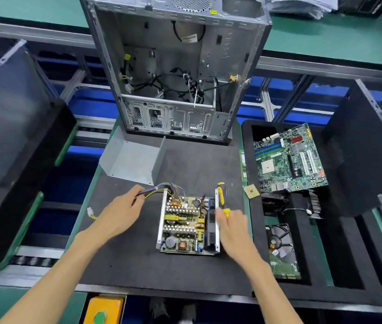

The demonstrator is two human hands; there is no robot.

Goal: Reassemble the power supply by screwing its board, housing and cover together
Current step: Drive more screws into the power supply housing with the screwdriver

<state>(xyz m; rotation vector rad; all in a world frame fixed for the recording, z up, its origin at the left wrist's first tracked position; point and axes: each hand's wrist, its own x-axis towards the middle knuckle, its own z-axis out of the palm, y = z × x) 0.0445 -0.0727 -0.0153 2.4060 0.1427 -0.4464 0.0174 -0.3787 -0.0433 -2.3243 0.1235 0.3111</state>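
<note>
The power supply's circuit board (183,224) lies in its open metal housing (161,220) on the dark mat. A bundle of coloured wires (155,189) leaves the housing's far left corner. My left hand (123,212) is closed around that bundle, left of the housing. My right hand (231,226) is at the housing's right wall, its fingers blurred and touching the handle of a yellow screwdriver (221,197) that lies along that wall. The bent grey metal cover (130,159) rests on the mat behind the housing.
An open computer case (176,66) stands at the mat's far edge. A black tray (302,258) on the right carries a motherboard (290,160), a CPU (251,191), a heatsink with fan (311,204) and a hard drive (283,253). Dark panels stand at both sides.
</note>
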